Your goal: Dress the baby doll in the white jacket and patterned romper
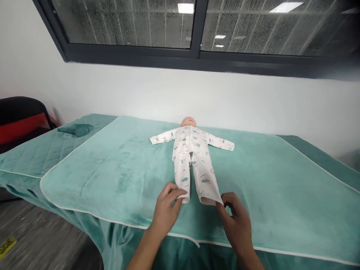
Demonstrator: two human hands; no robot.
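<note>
A baby doll (189, 122) lies on its back on a teal blanket (118, 168), head toward the wall. It wears a white printed top (191, 140) and matching trousers (194, 174). My left hand (166, 213) pinches the hem of the trouser leg on the left side. My right hand (234, 221) pinches the hem of the other trouser leg, at its outer corner. Both hands are closed on the fabric near the blanket's front edge.
The blanket covers a teal quilted massage bed (36, 153) with a face hole (75, 129) at its left end. A white wall and a dark-framed window (197, 52) stand behind. A black and red chair (19, 120) is at far left. Grey floor lies below left.
</note>
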